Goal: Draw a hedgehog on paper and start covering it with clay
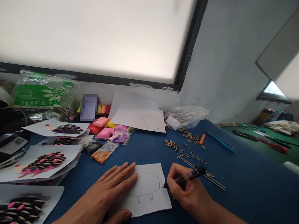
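Observation:
A white sheet of paper (154,200) lies on the blue table, bearing a thin line drawing of a rounded body with two short legs. My left hand (114,186) rests flat on the paper's left part, fingers stretched out, covering some of the drawing. In my right hand (187,189) a black pen (189,176) is gripped, its tip by the right end of the outline. Whether the tip touches the paper I cannot tell. Just beyond my right hand lie thin metal sticks (216,182) and scattered sunflower seeds (184,154).
Sheets with seed-covered animal pictures (44,161) overlap at the left. Behind them are coloured clay packets (105,133), a green-printed seed bag (42,95) and white paper (137,112). Blue tweezers (221,141), an orange clay piece (202,138) and a clear plastic bag (189,116) lie at the right.

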A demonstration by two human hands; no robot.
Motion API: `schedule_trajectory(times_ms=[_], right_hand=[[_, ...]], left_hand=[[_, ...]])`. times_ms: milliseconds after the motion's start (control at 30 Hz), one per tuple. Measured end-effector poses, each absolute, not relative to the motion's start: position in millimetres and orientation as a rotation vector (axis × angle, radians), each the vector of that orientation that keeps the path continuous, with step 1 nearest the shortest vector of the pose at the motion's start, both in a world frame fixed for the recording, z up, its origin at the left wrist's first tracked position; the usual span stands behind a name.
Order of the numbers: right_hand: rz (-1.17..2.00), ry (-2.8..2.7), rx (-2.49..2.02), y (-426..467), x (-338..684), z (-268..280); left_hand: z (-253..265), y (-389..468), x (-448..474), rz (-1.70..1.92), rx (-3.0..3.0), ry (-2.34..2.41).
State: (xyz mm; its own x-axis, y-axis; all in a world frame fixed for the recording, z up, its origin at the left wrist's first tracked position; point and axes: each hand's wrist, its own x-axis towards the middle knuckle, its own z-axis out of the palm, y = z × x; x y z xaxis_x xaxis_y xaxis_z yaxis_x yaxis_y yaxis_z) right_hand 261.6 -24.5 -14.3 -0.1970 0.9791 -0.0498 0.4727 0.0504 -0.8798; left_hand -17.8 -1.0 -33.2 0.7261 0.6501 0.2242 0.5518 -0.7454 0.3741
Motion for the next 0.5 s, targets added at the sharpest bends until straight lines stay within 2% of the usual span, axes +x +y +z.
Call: schedule_trajectory(times_ms=[500], right_hand=[[1.017, -1.775, -1.431, -24.7, 259.1, -19.8]], left_hand=[[-32.2, 0.4, -18.4, 0.474, 2.648, 0.938]])
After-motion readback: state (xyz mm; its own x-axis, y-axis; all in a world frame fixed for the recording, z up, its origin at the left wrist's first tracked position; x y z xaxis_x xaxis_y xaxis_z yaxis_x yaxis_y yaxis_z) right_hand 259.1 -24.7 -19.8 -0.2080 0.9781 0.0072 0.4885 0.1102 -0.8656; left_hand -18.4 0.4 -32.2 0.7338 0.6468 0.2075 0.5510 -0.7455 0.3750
